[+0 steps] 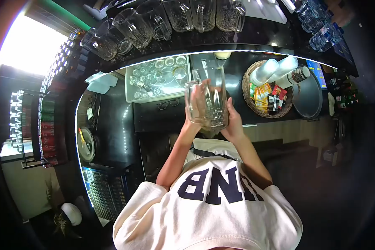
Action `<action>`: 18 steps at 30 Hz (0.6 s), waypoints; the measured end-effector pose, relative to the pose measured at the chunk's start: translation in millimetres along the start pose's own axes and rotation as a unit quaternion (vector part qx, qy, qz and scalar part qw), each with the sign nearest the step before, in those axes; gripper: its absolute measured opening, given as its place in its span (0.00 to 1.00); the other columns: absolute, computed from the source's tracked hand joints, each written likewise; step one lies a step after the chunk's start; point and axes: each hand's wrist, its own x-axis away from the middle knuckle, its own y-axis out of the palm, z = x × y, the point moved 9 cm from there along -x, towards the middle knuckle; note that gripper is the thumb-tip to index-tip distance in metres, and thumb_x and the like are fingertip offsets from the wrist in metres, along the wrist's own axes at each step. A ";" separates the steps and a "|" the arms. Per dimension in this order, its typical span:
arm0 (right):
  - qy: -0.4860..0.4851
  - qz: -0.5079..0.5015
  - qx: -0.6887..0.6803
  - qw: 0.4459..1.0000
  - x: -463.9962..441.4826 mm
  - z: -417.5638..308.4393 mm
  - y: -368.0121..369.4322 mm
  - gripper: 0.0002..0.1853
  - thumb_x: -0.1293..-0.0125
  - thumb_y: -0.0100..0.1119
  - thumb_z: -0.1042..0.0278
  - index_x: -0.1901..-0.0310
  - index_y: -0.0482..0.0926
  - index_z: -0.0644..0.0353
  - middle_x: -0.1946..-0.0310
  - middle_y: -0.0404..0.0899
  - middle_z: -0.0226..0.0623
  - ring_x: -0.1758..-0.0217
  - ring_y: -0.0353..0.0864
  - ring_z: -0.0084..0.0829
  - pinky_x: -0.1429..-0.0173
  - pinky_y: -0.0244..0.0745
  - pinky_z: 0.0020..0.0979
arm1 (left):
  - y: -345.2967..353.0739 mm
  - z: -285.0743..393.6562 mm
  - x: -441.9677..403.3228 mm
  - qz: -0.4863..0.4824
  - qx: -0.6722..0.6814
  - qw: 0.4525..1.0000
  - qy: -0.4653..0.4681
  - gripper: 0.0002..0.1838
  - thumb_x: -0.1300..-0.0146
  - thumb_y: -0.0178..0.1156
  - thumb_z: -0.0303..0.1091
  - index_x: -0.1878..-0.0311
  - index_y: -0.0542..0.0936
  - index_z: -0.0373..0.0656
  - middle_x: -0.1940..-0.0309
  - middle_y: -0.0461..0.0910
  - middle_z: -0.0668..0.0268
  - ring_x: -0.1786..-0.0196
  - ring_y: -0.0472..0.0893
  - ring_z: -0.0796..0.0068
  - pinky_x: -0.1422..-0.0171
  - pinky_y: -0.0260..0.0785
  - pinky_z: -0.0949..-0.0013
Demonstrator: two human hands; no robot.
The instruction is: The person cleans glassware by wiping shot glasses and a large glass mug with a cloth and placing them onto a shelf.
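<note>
Here, glass mug [216, 102] between left fingers [199, 100] and right fingers [231, 108], held from opposite sides.

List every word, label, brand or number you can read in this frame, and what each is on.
"NB": large dark letters on the pale shirt, upside down in this view; the letter beside the N is partly folded away and uncertain.
Too small or blurred to read: print on the paper cup, sachets, red stacked items and blue printed sheet.
No lettering can be made out on the held glass mug.
</note>
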 end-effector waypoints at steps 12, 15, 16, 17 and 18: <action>-0.181 0.032 0.221 0.958 15.2 -22.2 5.8 0.28 0.40 0.71 0.62 0.41 0.72 0.62 0.50 0.79 0.33 0.49 0.78 0.24 0.41 0.72 0.30 | -6.1 5.4 5.8 -0.050 -0.286 0.953 0.081 0.33 0.24 0.39 0.56 0.33 0.68 0.36 0.35 0.68 0.56 0.35 0.69 0.64 0.31 0.60 0.64; -0.198 0.087 0.217 0.952 17.8 -27.2 2.4 0.24 0.40 0.71 0.65 0.44 0.74 0.62 0.54 0.81 0.33 0.53 0.79 0.23 0.44 0.73 0.29 | -4.4 44.5 21.9 0.080 -0.248 0.940 0.221 0.24 0.26 0.42 0.44 0.38 0.71 0.34 0.40 0.70 0.57 0.37 0.71 0.65 0.31 0.61 0.61; -0.202 0.106 0.213 0.950 17.8 -29.0 -0.3 0.24 0.40 0.71 0.66 0.45 0.75 0.62 0.54 0.81 0.32 0.53 0.79 0.23 0.44 0.74 0.29 | -6.5 58.2 29.7 0.132 -0.241 0.927 0.256 0.22 0.28 0.46 0.40 0.41 0.73 0.33 0.42 0.71 0.57 0.38 0.71 0.66 0.31 0.62 0.60; -0.212 0.118 0.216 0.946 17.8 -32.8 -1.6 0.24 0.40 0.71 0.66 0.45 0.75 0.62 0.54 0.81 0.32 0.53 0.79 0.22 0.44 0.74 0.28 | -1.2 72.8 45.4 0.168 -0.267 0.889 0.330 0.18 0.28 0.45 0.38 0.46 0.74 0.33 0.45 0.71 0.57 0.40 0.72 0.66 0.33 0.63 0.61; -0.222 0.130 0.218 0.941 17.8 -36.4 -2.8 0.23 0.40 0.71 0.67 0.45 0.75 0.62 0.54 0.81 0.32 0.53 0.79 0.22 0.45 0.74 0.28 | 6.0 85.7 65.5 0.203 -0.291 0.844 0.402 0.15 0.28 0.45 0.35 0.51 0.75 0.33 0.48 0.72 0.58 0.42 0.73 0.66 0.35 0.65 0.62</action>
